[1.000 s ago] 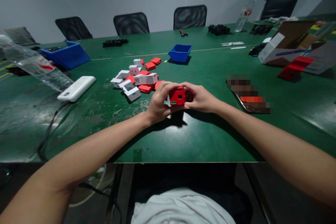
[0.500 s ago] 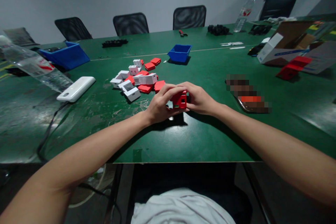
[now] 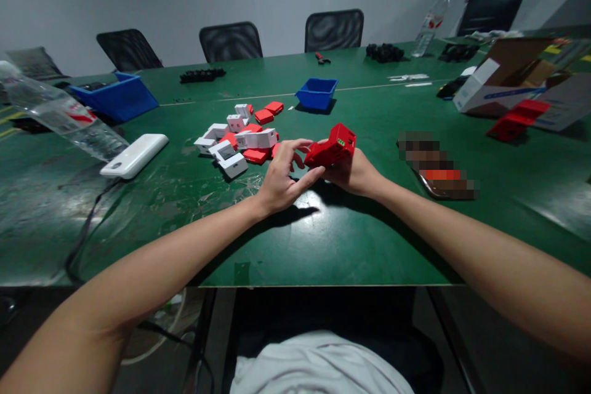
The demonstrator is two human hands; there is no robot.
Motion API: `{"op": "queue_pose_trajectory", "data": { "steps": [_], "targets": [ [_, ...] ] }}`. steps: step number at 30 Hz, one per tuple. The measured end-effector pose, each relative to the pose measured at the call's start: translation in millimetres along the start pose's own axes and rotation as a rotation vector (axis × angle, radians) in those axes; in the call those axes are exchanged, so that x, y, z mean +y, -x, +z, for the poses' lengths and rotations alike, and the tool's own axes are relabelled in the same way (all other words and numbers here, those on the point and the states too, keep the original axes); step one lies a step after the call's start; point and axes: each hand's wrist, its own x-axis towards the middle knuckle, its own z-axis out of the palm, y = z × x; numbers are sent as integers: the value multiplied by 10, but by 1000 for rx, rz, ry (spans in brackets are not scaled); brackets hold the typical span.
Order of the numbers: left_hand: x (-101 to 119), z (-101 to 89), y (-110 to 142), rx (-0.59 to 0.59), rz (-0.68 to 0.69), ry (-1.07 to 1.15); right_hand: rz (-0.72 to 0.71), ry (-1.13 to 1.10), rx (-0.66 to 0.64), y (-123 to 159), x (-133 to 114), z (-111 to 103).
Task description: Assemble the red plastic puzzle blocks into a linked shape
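Observation:
My right hand grips a red plastic housing from behind and below, its fingers partly hidden by the piece. The housing is tilted with its right end raised, and that end shows a small green connector and square openings. My left hand is at the housing's lower left end, thumb and fingers apart. The thumb tip reaches the lower edge; whether it presses there I cannot tell. Left of my hands lies a pile of white plastic housings and red plastic pieces.
A small blue bin stands behind the pile. At left are a larger blue bin, a tilted water bottle and a white power bank. To the right lie a pixelated phone-like object, a red bracket and an open carton.
The red housing has been lifted and turned, its right end tipping up and right in my right hand. My left fingers have loosened and spread.

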Motion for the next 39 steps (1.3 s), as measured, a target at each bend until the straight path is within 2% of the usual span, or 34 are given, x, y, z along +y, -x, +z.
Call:
{"op": "queue_pose_trajectory", "data": {
  "steps": [6,11,19,26,32,36,39],
  "targets": [
    [8,-25,0,-37,127,-55,-4,193,138,-6,-90,7],
    [25,-35,-1,-45,134,-43,-90,307,203,-11,-138,-9],
    [45,-47,-1,-105,140,-26,-103,355,227,-14,-78,-31],
    [94,-25,32,-195,297,-36,-121,325,195,-34,-60,-72],
    [58,12,46,-134,229,-87,-105,350,238,-47,-77,-106],
    [8,7,52,-51,139,-113,-86,355,303,-58,-74,-116],
    [-17,-6,58,-40,82,-137,-64,352,306,-59,-59,-118]
  ]
}}
